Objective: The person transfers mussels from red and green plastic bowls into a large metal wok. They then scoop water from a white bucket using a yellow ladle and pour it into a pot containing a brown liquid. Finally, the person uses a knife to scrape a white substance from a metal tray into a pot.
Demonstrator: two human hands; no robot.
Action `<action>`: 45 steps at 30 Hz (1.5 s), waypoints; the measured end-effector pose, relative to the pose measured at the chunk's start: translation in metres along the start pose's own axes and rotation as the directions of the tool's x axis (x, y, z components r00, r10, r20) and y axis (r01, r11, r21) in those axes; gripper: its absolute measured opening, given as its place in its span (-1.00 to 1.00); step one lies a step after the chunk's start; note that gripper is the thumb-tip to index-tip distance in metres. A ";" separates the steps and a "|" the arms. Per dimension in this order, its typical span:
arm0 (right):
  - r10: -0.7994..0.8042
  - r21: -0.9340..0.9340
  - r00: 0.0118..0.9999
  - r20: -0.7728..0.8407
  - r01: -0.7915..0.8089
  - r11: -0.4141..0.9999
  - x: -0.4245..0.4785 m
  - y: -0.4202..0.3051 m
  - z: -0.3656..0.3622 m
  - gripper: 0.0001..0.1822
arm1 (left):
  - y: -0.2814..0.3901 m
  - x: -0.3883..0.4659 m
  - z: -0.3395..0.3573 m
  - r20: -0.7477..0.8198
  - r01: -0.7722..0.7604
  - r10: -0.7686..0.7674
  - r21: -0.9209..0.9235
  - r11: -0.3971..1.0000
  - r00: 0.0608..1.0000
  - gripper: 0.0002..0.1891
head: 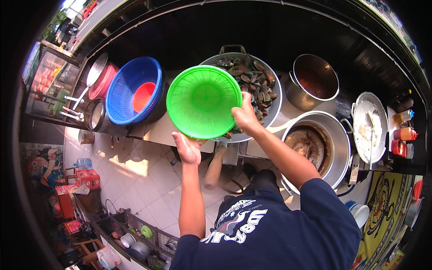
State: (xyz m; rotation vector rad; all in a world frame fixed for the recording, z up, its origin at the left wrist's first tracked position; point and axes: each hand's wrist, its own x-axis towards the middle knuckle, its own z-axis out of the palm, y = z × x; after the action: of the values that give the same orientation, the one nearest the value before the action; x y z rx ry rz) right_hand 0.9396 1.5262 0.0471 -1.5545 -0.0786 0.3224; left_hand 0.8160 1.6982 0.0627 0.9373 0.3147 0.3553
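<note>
A bright green plastic colander [206, 96] is held between my hands above the counter, its bowl facing up at me with nothing in it. My right hand [245, 115] grips its right rim, thumb over the edge. At its lower edge, my left hand [189, 148] supports it from below, the thumb apart and the fingers partly hidden. Behind the colander stands a large metal wok [275, 111] full of mussels in their shells [256, 79]. The wok's wooden handle [216, 165] points toward me, and the colander covers the wok's left part.
Left is a blue plastic basket [116, 96] holding a red bowl [144, 97]. To the right stand a pot of reddish sauce [315, 84], a large aluminium pot [341, 152] with brown residue, and a pan of white powder [366, 118]. Sauce bottles [405, 133] line the far right.
</note>
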 end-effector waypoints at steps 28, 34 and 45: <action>0.363 -0.848 0.914 -0.183 -0.333 0.412 0.307 0.343 -0.230 -0.58 | 0.088 -0.202 -0.272 -0.933 0.253 0.092 0.188 0.949 0.348 -0.56; 0.513 -0.951 0.858 0.021 -0.141 0.275 0.290 0.339 -0.219 -0.59 | 0.073 -0.249 -0.287 -0.973 0.302 0.049 0.118 0.946 0.224 -0.57; 0.689 -0.938 0.696 0.205 -0.061 0.341 0.170 0.149 -0.239 -0.62 | 0.055 -0.236 -0.308 -0.895 0.237 -0.037 0.078 0.968 0.446 -0.55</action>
State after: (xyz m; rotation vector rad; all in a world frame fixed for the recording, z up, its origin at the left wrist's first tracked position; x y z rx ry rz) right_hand 1.1388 1.3353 -0.1315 -2.5041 -0.4137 1.3858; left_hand 0.4687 1.8496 -0.0367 0.8282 1.4455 0.6697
